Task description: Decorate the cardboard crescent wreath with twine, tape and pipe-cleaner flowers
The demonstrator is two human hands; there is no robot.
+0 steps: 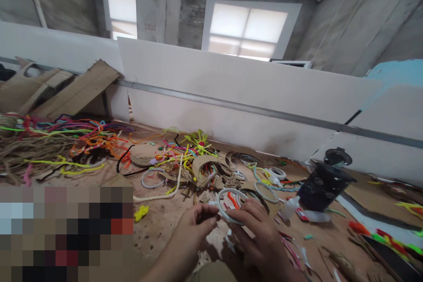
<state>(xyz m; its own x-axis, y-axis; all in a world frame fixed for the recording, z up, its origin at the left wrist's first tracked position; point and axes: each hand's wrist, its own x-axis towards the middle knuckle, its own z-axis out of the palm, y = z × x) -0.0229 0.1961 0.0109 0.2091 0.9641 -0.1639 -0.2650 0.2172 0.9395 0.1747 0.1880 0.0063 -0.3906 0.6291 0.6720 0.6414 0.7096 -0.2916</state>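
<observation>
A thin white ring is gripped between the thumb and fingers of my right hand, tilted up over the worktop. Just left of the ring is my left hand, its fingers curled and the thumb close to the fingertips. Whatever those fingertips pinch, if anything, is too small to make out. Beyond the hands lies a cut cardboard arc among a tangle of yellow pipe cleaners. More pale rings rest around it, one to the left and a bluish one to the right.
A dark plastic bin stands at the right, with a small translucent bottle before it. Twine and coloured pipe cleaners heap at the left, below leaning cardboard pieces. A white partition borders the back. The lower left is pixelated.
</observation>
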